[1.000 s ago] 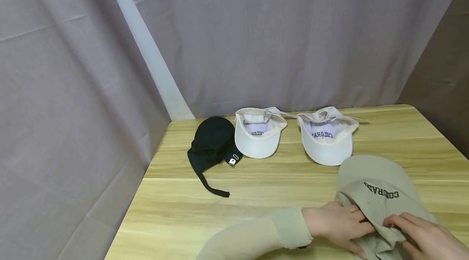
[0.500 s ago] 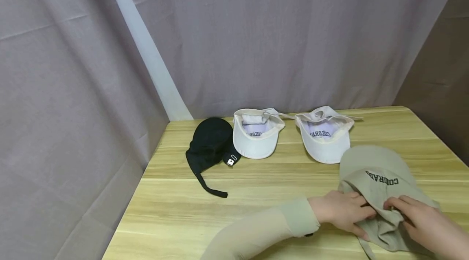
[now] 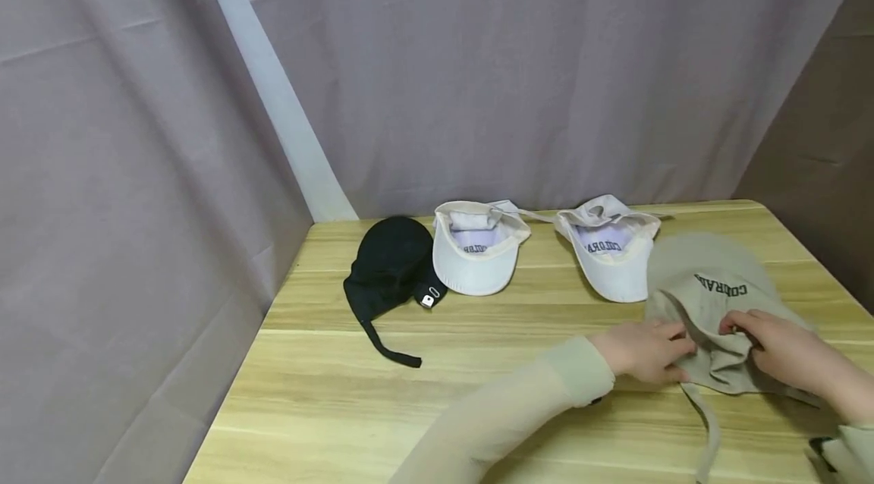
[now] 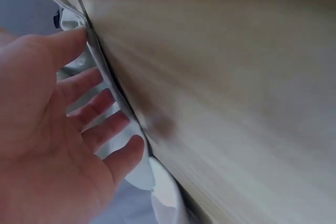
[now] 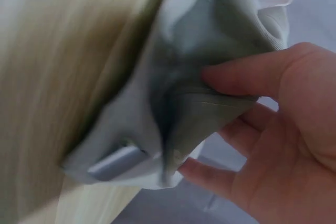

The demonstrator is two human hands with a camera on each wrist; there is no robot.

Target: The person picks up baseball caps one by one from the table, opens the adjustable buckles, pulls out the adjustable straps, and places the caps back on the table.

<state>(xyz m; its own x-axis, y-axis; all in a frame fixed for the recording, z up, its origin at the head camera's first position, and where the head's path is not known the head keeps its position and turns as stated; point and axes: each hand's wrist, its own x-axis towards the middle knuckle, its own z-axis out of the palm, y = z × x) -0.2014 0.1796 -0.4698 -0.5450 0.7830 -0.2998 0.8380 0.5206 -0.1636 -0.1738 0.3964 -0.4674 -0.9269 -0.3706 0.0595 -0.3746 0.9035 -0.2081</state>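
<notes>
A khaki baseball cap (image 3: 724, 309) with dark COLORADO lettering lies at the right of the table, brim toward the back. My right hand (image 3: 785, 351) pinches the cap's crown; in the right wrist view, the thumb (image 5: 247, 80) presses one side of the cloth with fingers behind it. At the cap's left side my left hand (image 3: 649, 351) touches the cloth. The left wrist view has its fingers (image 4: 94, 111) extended and spread along the cap's edge. A loose strap (image 3: 706, 423) trails from the cap toward the front. The khaki brim meets the right-hand white cap (image 3: 617, 271).
Another white cap (image 3: 476, 268) sits inside up at the table's back, and left of it lies a black cap (image 3: 392, 256) with its strap hanging forward. Grey curtains (image 3: 478, 74) stand behind and left of the wooden table (image 3: 355, 408).
Both hands have moved the khaki cap toward the back of the table, bringing its strap into view. The right-hand white cap has shifted and turned slightly.
</notes>
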